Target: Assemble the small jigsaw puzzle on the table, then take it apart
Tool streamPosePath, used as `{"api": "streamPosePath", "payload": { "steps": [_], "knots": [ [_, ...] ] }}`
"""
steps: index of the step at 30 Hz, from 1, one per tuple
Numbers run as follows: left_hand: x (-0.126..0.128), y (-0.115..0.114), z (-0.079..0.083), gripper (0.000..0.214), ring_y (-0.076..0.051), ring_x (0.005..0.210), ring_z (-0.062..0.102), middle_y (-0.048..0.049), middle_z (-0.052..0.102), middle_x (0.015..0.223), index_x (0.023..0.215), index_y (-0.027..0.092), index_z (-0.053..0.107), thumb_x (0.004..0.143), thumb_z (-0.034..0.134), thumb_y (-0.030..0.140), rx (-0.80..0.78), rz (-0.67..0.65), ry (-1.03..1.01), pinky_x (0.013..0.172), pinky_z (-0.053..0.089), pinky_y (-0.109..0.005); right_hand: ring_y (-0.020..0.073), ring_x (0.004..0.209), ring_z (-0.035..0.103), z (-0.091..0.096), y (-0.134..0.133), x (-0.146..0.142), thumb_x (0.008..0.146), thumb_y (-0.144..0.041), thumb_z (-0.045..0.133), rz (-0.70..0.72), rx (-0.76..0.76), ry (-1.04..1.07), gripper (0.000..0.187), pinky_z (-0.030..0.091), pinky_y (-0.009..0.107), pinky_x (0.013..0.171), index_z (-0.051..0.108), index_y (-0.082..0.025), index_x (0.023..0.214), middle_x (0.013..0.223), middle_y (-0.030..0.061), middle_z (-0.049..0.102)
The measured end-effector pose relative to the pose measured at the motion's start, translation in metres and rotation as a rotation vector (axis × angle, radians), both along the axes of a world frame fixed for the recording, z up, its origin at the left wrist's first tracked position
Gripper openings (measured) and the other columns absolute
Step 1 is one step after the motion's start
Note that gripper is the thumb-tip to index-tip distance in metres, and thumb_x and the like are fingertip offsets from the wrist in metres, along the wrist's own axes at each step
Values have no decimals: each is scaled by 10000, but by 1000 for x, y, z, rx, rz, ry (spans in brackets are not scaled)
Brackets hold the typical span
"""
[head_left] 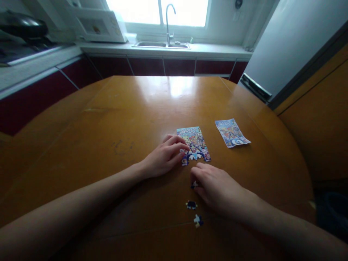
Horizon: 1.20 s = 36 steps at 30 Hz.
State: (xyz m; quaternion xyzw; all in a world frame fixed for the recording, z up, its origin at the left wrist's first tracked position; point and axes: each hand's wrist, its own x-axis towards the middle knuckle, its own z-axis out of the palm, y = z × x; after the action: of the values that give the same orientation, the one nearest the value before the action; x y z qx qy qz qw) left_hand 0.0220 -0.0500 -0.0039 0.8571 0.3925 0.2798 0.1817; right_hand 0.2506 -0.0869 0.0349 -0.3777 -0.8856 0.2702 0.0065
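Note:
A colourful jigsaw puzzle [191,137], mostly joined up, lies on the wooden table with an uneven lower edge. My left hand [167,154] rests at its left side, fingers stretched out and fingertips on the pieces. Just below the puzzle, my right hand [212,181] has its thumb and fingers pinched on a puzzle piece [194,185], which is partly hidden by the fingers. Nearer to me lie two loose pieces: a dark one [191,204] and a white and blue one [198,220].
A creased picture sheet [232,133] with a similar design lies right of the puzzle. The round wooden table [122,108] fills the foreground. Behind it are a counter with a sink [152,44] and a microwave [96,25]; a fridge [293,43] stands at right.

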Motion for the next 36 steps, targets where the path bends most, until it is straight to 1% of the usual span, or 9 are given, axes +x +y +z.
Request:
{"api": "streamPosePath", "payload": {
  "steps": [5, 10, 14, 20, 25, 27, 30, 33, 36],
  "knots": [
    [-1, 0, 0, 210, -219, 1132, 490, -60, 602, 1152, 1141, 248, 660, 1005, 500, 243, 2, 2, -2, 1030, 415, -409, 213, 898, 610, 1, 0, 0, 842, -91, 574, -2, 12, -58, 99, 436, 319, 727, 570, -184, 878, 990, 83, 644],
    [0, 0, 1, 204, -221, 1133, 490, -61, 607, 1153, 1131, 248, 658, 1008, 496, 246, -3, -6, -6, 1023, 418, -414, 207, 916, 593, -1, 0, 1, 838, -75, 561, 32, 11, -19, 108, 444, 314, 765, 557, -172, 886, 999, 93, 635],
    [0, 0, 0, 205, -222, 1129, 493, -62, 610, 1149, 1138, 247, 659, 1007, 500, 245, 6, -5, -8, 1027, 414, -414, 200, 879, 575, 0, 0, 0, 839, -74, 550, 60, 6, -25, 100, 442, 312, 745, 549, -170, 869, 985, 93, 627],
    [-1, 1, -1, 206, -219, 1131, 492, -60, 608, 1153, 1134, 245, 659, 1007, 496, 244, 8, -9, -7, 1026, 417, -404, 212, 905, 577, -1, -1, 1, 823, -52, 550, 25, 29, -36, 137, 450, 331, 772, 546, -162, 906, 998, 97, 625],
    [-1, 1, 0, 198, -222, 1120, 493, -63, 610, 1149, 1119, 239, 660, 1004, 499, 245, 8, -11, -12, 1016, 422, -412, 212, 904, 569, -4, -1, 3, 819, -56, 557, 49, 43, 2, 137, 447, 335, 779, 546, -156, 911, 998, 105, 626],
    [-1, 1, 0, 197, -223, 1119, 493, -64, 610, 1150, 1119, 237, 662, 999, 507, 242, 6, -9, -11, 1012, 425, -414, 195, 871, 569, -4, -1, 4, 824, -54, 547, 62, 26, 41, 129, 443, 318, 763, 537, -163, 892, 972, 90, 632],
    [0, 0, 0, 196, -221, 1121, 492, -62, 608, 1148, 1120, 239, 664, 996, 512, 235, -2, -2, -7, 1021, 421, -415, 157, 761, 557, -5, -1, 3, 819, -53, 539, 72, -7, 91, 136, 417, 279, 686, 510, -185, 808, 853, 37, 639],
    [0, 0, -1, 203, -220, 1123, 490, -58, 606, 1150, 1121, 242, 659, 981, 519, 200, -1, 0, -9, 1021, 425, -411, 136, 682, 546, -3, 2, 1, 799, -69, 573, 39, -64, 116, 139, 377, 256, 613, 521, -193, 762, 792, 7, 651],
    [0, -1, 0, 213, -222, 1128, 486, -56, 601, 1158, 1115, 237, 653, 948, 541, 166, 7, 0, -9, 1023, 427, -407, 134, 681, 576, -4, 14, 0, 810, -63, 579, -75, -119, 187, 139, 392, 249, 619, 592, -195, 770, 780, 5, 676]
  ]
}}
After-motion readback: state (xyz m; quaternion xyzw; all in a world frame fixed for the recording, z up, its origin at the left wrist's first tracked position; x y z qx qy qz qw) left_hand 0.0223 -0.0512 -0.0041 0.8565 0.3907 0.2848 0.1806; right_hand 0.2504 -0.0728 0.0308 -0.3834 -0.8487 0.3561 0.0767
